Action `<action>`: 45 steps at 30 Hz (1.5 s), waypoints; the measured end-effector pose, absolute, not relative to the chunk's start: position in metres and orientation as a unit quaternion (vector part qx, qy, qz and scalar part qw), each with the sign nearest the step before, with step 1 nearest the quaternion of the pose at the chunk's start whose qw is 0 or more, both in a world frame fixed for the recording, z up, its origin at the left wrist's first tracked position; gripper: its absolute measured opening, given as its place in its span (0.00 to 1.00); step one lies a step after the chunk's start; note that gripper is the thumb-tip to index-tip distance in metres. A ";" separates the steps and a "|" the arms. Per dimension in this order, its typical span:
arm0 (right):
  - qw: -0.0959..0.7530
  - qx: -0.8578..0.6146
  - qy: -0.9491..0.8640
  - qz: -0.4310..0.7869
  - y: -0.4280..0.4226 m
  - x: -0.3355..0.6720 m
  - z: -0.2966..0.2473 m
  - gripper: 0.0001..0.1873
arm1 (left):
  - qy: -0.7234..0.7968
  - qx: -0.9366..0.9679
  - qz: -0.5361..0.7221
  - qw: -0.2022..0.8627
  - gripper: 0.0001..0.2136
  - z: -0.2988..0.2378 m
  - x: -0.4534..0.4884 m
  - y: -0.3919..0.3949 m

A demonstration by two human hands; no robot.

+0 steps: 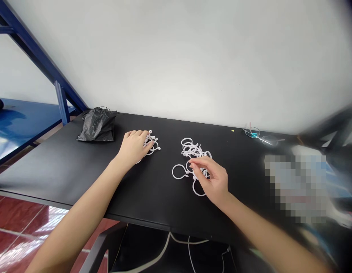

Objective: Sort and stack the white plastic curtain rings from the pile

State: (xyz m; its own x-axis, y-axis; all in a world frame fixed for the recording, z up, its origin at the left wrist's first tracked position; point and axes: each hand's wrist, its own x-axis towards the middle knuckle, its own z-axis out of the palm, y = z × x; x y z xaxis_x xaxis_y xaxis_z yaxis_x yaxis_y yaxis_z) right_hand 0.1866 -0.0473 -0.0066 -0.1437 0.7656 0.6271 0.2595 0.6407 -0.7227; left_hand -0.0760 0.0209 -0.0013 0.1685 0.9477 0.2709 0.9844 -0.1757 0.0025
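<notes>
My left hand (135, 146) lies palm down over the left edge of a small pile of white plastic rings (155, 144), with the thumb apart from the fingers. It hides part of that pile. To the right is a larger, looser heap of similar white rings (193, 150), each with a small clasp-like end. My right hand (211, 174) is over the near side of this heap, thumb and index fingertips pinched together at the rim of a white ring (187, 167). One loose ring (173, 172) lies flat just left of it.
A crumpled black plastic bag (98, 125) sits at the back left of the black table (153, 204). Eyeglasses (261, 138) rest near the wall on the right. A blurred, pixelated item (298, 185) lies at the far right. Cables (164, 246) hang below the front edge.
</notes>
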 end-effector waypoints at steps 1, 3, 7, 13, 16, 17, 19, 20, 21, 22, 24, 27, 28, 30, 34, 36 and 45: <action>0.549 -0.355 -0.722 0.226 -0.047 0.186 -0.006 0.11 | -0.637 -0.759 -0.106 0.086 0.17 -0.002 -0.077 0.021; 0.547 -0.353 -0.727 0.219 -0.047 0.186 -0.006 0.11 | -0.636 -0.759 -0.108 0.084 0.17 -0.003 -0.078 0.022; 0.547 -0.350 -0.729 0.217 -0.047 0.186 -0.006 0.10 | -0.620 -0.763 -0.159 0.091 0.16 -0.002 -0.073 0.020; 0.546 -0.354 -0.728 0.217 -0.047 0.187 -0.007 0.11 | -0.413 -0.863 -0.279 -0.082 0.12 0.007 -0.040 -0.001; 0.546 -0.358 -0.727 0.213 -0.046 0.187 -0.007 0.11 | -0.328 -0.892 -0.235 -0.201 0.20 0.005 -0.027 -0.011; 0.546 -0.358 -0.727 0.211 -0.046 0.187 -0.007 0.11 | -0.320 -0.893 -0.225 -0.222 0.22 0.003 -0.025 -0.013; 0.547 -0.358 -0.728 0.206 -0.047 0.187 -0.006 0.11 | -0.315 -0.892 -0.213 -0.246 0.21 0.000 -0.023 -0.014; 0.547 -0.358 -0.729 0.204 -0.047 0.187 -0.006 0.11 | -0.315 -0.891 -0.210 -0.252 0.19 -0.001 -0.023 -0.013; 0.547 -0.357 -0.730 0.201 -0.047 0.187 -0.006 0.11 | -0.316 -0.889 -0.209 -0.256 0.16 -0.001 -0.023 -0.013; 0.545 -0.357 -0.732 0.200 -0.047 0.187 -0.006 0.10 | -0.321 -0.886 -0.211 -0.259 0.14 -0.001 -0.023 -0.012; 0.542 -0.361 -0.733 0.198 -0.047 0.187 -0.007 0.10 | -0.329 -0.876 -0.230 -0.269 0.12 0.001 -0.023 -0.012; 0.539 -0.368 -0.734 0.188 -0.046 0.187 -0.008 0.10 | -0.331 -0.848 -0.295 -0.289 0.12 0.007 -0.021 -0.014; 0.538 -0.369 -0.735 0.185 -0.046 0.186 -0.008 0.10 | -0.331 -0.838 -0.317 -0.298 0.12 0.009 -0.021 -0.015; 0.532 -0.366 -0.742 0.181 -0.045 0.186 -0.007 0.10 | -0.333 -0.819 -0.349 -0.312 0.13 0.011 -0.020 -0.017; 0.522 -0.359 -0.751 0.185 -0.046 0.187 -0.006 0.08 | -0.348 -0.790 -0.378 -0.334 0.15 0.013 -0.019 -0.019; 0.518 -0.370 -0.745 0.199 -0.045 0.188 -0.007 0.07 | -0.359 -0.777 -0.385 -0.347 0.15 0.011 -0.018 -0.019; 0.539 -0.361 -0.708 0.280 -0.043 0.191 -0.013 0.07 | -0.340 -0.733 -0.398 -0.434 0.12 0.009 -0.014 -0.021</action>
